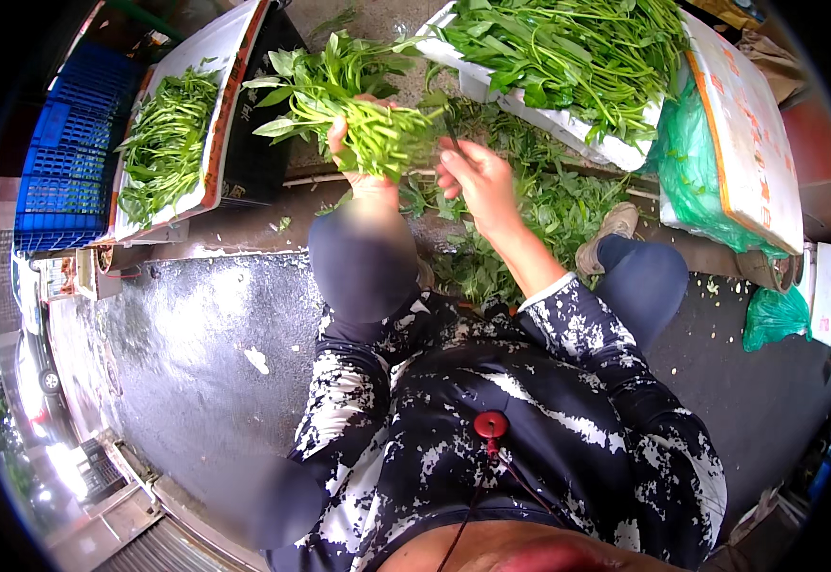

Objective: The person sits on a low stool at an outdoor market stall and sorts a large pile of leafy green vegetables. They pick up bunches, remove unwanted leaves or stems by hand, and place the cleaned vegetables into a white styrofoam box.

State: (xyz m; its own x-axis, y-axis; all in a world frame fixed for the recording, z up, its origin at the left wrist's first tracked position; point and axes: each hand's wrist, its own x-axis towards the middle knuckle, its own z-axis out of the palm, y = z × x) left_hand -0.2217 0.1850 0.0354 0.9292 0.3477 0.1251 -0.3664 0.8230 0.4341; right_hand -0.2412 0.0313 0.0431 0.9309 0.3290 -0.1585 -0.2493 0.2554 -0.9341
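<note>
My left hand [371, 184] grips a bunch of leafy green stems [387, 132] that looks like water spinach. The leaves point left and the pale stem ends point right. Beside those ends, my right hand [478, 175] is closed around a dark, thin tool [451, 125], probably a knife; motion blur hides its edge. A few green scraps sit near its tip. Below and beyond both hands, loose leaves and stems [551, 207] cover the ground between my feet.
At upper right, a white foam box [476, 84] is heaped with long green stems [573, 64]. A foam lid [751, 143] and green plastic bag [687, 171] stand beside it. On the left, bundled greens [172, 143] lie on white foam by a blue plastic crate [72, 150]. The floor [194, 322] is wet.
</note>
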